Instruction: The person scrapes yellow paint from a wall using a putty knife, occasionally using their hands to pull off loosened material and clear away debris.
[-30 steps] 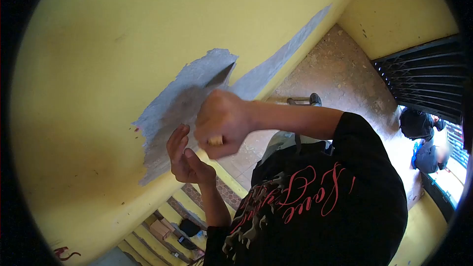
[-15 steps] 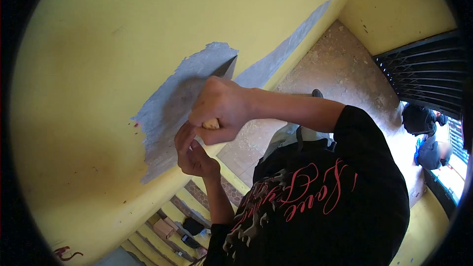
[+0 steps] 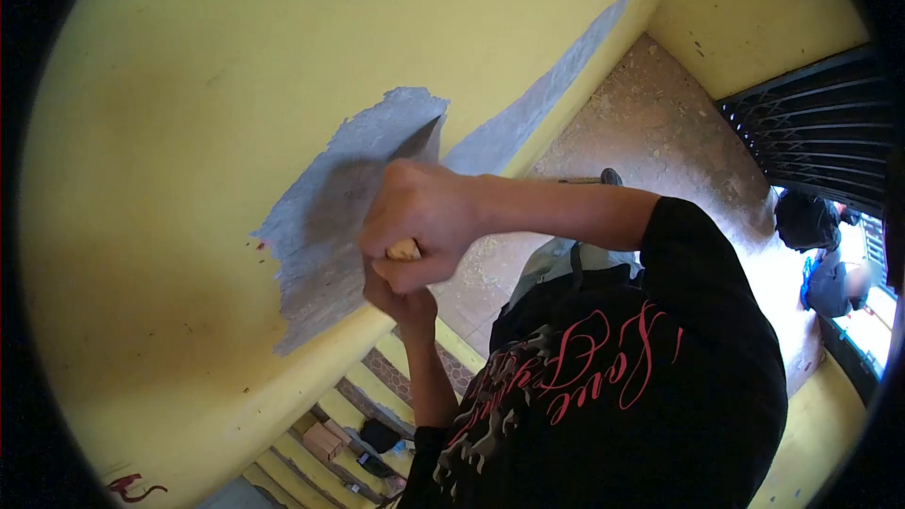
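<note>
My right hand is closed in a fist around a scraper; the end of its wooden handle shows between thumb and fingers. Beyond the knuckles, the scraper's dark, flat blade reaches the wall, its tip near the upper edge of a bare grey patch in the yellow paint. Just below and behind the right fist is my left hand, seemingly against it. Its fingers are hidden, so their grip does not show.
Yellow wall surrounds the patch, and a second grey strip runs toward the corner. Paint flakes litter the brown floor. Yellow-edged steps with a box lie at lower left. A dark folding gate and a person are at right.
My left hand has moved right and in behind the right fist, hiding its fingers. The right fist and scraper have shifted slightly downward in view; the fist stays closed on the handle.
</note>
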`<state>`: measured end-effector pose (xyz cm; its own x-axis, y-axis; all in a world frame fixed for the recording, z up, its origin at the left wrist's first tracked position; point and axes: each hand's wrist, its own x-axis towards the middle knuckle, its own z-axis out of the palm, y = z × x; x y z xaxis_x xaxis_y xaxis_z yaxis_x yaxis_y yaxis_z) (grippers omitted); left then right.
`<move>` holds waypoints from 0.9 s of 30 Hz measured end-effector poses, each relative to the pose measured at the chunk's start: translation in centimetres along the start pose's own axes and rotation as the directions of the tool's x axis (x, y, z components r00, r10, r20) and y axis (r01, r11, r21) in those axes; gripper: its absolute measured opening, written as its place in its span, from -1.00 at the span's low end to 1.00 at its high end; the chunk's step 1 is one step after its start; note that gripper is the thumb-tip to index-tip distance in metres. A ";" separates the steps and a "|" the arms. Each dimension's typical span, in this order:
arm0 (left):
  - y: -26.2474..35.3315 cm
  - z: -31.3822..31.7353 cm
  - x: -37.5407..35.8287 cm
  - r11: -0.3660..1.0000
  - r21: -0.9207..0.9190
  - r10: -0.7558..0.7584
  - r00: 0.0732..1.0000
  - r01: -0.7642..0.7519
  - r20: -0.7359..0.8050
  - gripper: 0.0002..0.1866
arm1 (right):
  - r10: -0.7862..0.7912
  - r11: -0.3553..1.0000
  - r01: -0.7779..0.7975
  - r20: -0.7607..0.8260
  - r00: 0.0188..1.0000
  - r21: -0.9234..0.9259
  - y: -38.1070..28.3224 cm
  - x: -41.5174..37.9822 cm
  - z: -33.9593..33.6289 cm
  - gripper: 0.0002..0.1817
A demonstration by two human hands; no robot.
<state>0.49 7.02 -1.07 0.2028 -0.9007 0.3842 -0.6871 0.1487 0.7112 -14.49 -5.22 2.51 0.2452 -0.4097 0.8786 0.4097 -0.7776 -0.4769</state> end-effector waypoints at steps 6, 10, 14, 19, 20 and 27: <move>-10.6 3.1 -2.9 0.953 0.298 -0.086 0.888 -0.059 0.452 -0.66 | -0.026 0.999 0.025 -0.038 0.999 -0.041 -0.3 -0.1 0.6 -0.73; -4.4 5.9 -0.2 0.868 0.482 -0.307 0.633 -0.121 0.710 -0.64 | -0.029 0.999 0.029 0.014 0.999 -0.028 -0.1 -0.3 0.7 -0.75; -4.8 6.6 -0.6 0.812 0.550 -0.326 0.629 -0.197 0.706 -0.65 | -0.021 0.997 0.024 0.047 0.999 -0.079 -1.2 -0.9 0.5 -0.77; -3.4 5.1 -1.1 0.932 0.350 -0.295 0.757 0.093 0.583 -0.68 | -0.046 0.997 0.049 0.043 0.998 -0.065 -0.2 -1.2 1.1 -0.78; -3.7 4.9 -2.0 0.950 0.310 -0.160 0.882 0.017 0.442 -0.69 | -0.061 0.995 0.065 0.049 0.997 -0.076 -0.3 -1.2 1.1 -0.79; -6.6 4.5 -2.7 0.967 -0.128 -0.179 0.945 0.220 0.273 -0.72 | -0.059 0.997 0.061 0.063 0.996 -0.042 -0.1 -1.4 0.4 -0.80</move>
<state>1.35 6.70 -9.43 0.1243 -0.9894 0.0756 -0.5308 -0.0019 0.8475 -14.48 -4.39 1.31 0.2760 -0.3323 0.9019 0.3867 -0.8206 -0.4207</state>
